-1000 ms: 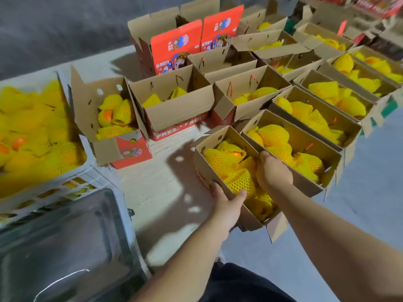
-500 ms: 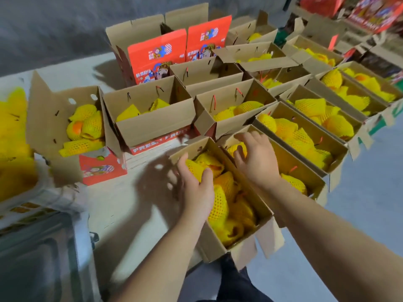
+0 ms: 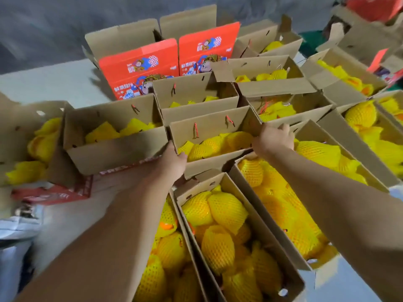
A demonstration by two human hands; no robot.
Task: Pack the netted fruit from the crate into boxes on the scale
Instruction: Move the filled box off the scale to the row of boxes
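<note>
Both arms are stretched out toward 12 o'clock, each hand on one end of the same half-filled box (image 3: 209,136) in the middle of the spread. The left hand (image 3: 173,159) grips the box's near left corner, thumb hooked over the rim and the fingers tucked out of sight behind the cardboard. The right hand (image 3: 273,139) is curled over the right end wall, knuckles up, and its fingertips are hidden too. So neither hand is spread; both are clamped on cardboard.

The netted fruit (image 3: 218,144) in that box sits low, a single yellow layer under the red cord handles (image 3: 196,130). Closer in, at about 6 o'clock, there's a fuller box (image 3: 257,234) packed with netted fruit, and more open boxes fan out from 9 round to 3 o'clock. Two red printed boxes (image 3: 170,66) stand at 12 o'clock behind everything.

My read is this is the fetch-a-box step: taking hold of a partly packed one, probably to bring it to the scale for topping up. I can't make out the scale or the crate clearly here, the left edge is too blurry. Next move calls for a level lift straight up, since neighbouring boxes touch it on both sides and the flaps could snag.
</note>
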